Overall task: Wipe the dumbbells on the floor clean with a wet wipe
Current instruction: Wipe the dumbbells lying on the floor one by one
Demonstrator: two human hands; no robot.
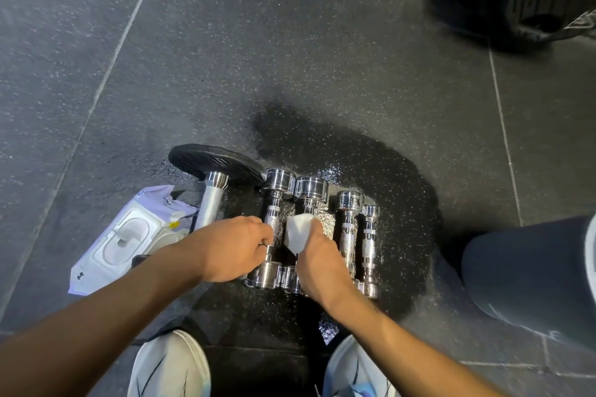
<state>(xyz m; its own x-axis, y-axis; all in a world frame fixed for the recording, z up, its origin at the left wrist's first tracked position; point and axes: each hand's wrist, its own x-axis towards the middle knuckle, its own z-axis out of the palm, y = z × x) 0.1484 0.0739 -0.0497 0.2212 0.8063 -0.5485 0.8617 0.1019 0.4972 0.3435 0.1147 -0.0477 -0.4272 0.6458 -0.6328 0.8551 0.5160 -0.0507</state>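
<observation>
Down low, largest first:
Floor (290, 42): dark speckled rubber; a wet patch surrounds the weights, probably from wiping.
Wipe pack (122, 235): left of the row, within reach.
Dumbbells (350, 229): four chrome ones side by side, touching or nearly so.
Left hand (232, 248): fingers curled round the leftmost handle, seemingly steadying it.
Right hand (317, 263): pinches the wipe.
Wet wipe (298, 232): folded, pressed on the second dumbbell's handle.

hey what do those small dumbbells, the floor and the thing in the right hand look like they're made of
Small dumbbells: apparently chrome-plated metal, mirror-bright heads, knurled handles. Floor: probably rubber tiles, matte dark grey with pale flecks and thin seams. The white wipe in the right hand: soft, folded, likely nonwoven fabric.
</observation>
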